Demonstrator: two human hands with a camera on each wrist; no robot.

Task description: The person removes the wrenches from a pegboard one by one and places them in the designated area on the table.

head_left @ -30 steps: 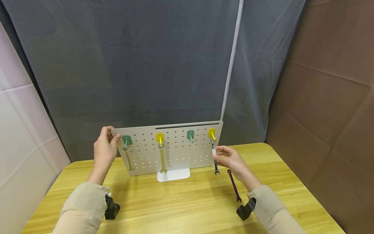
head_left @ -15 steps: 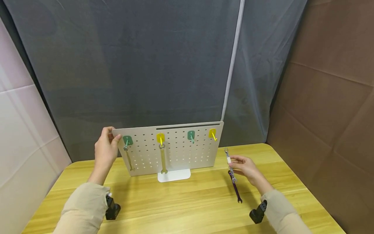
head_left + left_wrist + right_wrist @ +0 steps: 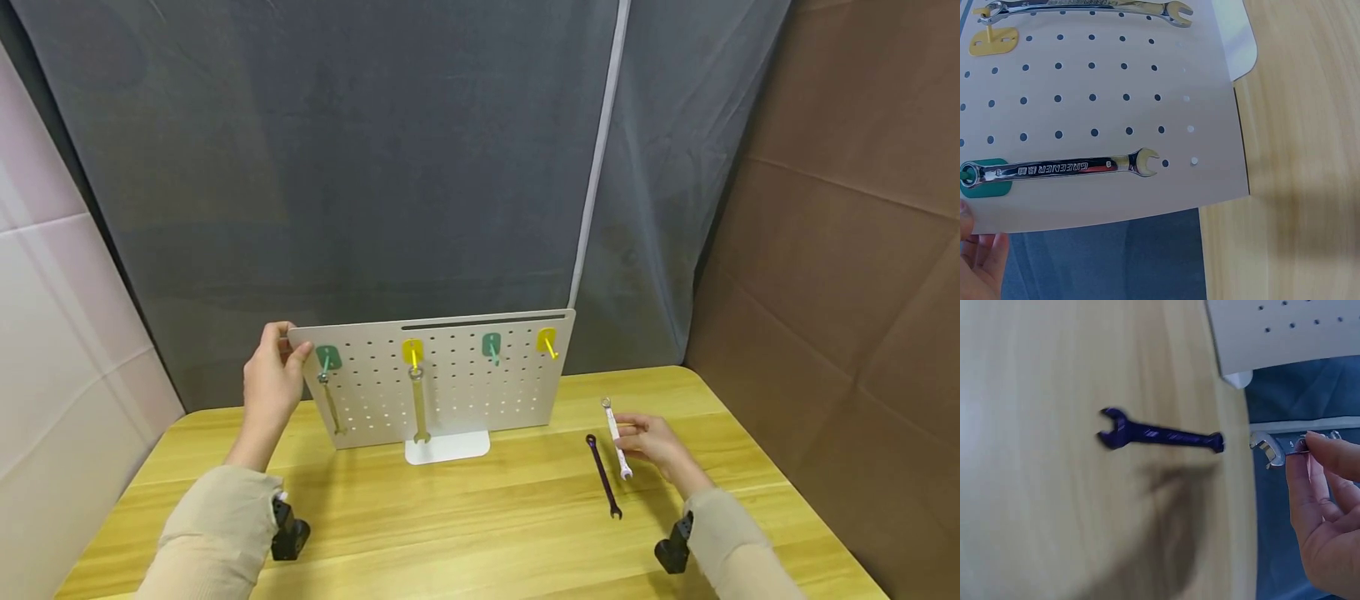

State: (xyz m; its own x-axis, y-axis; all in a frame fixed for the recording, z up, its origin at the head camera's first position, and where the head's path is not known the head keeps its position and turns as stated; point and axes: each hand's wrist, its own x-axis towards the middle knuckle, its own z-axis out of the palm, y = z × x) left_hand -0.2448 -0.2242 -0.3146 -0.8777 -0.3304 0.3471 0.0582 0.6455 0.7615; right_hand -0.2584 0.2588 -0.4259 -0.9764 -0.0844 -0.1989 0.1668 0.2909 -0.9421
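My left hand (image 3: pixel 270 387) grips the upper left corner of a white pegboard (image 3: pixel 457 379), thumb in front and fingers behind. With thumb and fingertips, my right hand (image 3: pixel 656 446) pinches a silver combination wrench (image 3: pixel 615 435), held upright, ring end up, right of the board. Its open end (image 3: pixel 1266 449) shows in the right wrist view. A dark purple wrench (image 3: pixel 603 477) lies on the table just left of that hand. Two silver wrenches hang on the board: one (image 3: pixel 1072 167) from the left green hook, another (image 3: pixel 418 406) from the left yellow hook.
On the board's right half, a green hook (image 3: pixel 491 345) and a yellow hook (image 3: pixel 547 340) carry nothing. A white base plate (image 3: pixel 447 448) juts forward under the board. Behind the wooden table (image 3: pixel 450 533) hangs a grey curtain (image 3: pixel 420 167).
My right hand has drawn the silver wrench off the right yellow hook and moved it right and toward me, past the purple wrench. My left hand stays on the board's corner.
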